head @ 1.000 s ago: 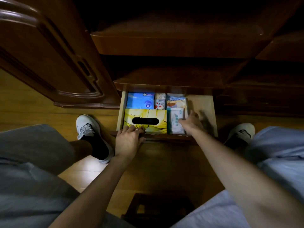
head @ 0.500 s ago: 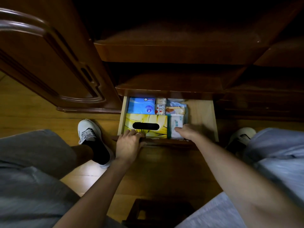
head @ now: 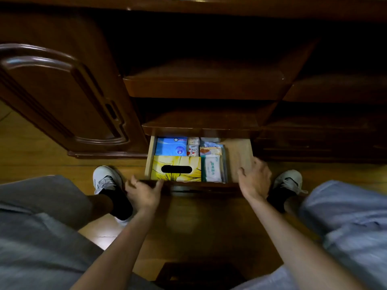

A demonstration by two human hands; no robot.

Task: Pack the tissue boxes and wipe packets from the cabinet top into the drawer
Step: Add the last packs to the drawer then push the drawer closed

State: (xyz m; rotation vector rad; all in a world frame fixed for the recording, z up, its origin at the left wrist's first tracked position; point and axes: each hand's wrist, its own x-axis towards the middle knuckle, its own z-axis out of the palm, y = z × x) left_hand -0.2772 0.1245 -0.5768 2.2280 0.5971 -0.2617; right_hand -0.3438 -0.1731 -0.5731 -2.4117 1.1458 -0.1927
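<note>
Both hands (head: 144,193) (head: 254,178) withdrawn, released, empty; drawer (head: 239,158) holds yellow tissue box (head: 176,168), wipe packets (head: 212,168)

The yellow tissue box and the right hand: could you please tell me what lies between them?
In the head view, a white wipe packet stands between the yellow tissue box and the right hand, then bare drawer floor.
</note>
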